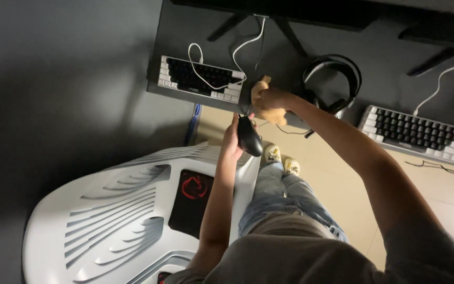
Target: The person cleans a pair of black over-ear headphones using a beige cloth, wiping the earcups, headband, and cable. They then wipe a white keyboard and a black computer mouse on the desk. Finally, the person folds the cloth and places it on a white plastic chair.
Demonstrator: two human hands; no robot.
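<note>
My left hand (232, 138) holds a black computer mouse (249, 137) in the air above the edge of the dark desk (185, 31). My right hand (270, 100) grips a crumpled tan cloth (264, 105) just above and to the right of the mouse, close to its top. The mouse's thin cable runs from it toward the desk. A white keyboard with black keys (198, 79) lies on the desk to the left of my hands, with a white cable looped over it.
Black headphones (332, 79) lie on the desk right of my hands. A second keyboard (416, 134) sits at the far right. A white chair back with a black and red panel (132, 221) stands at lower left. My legs and shoes (282, 160) are below.
</note>
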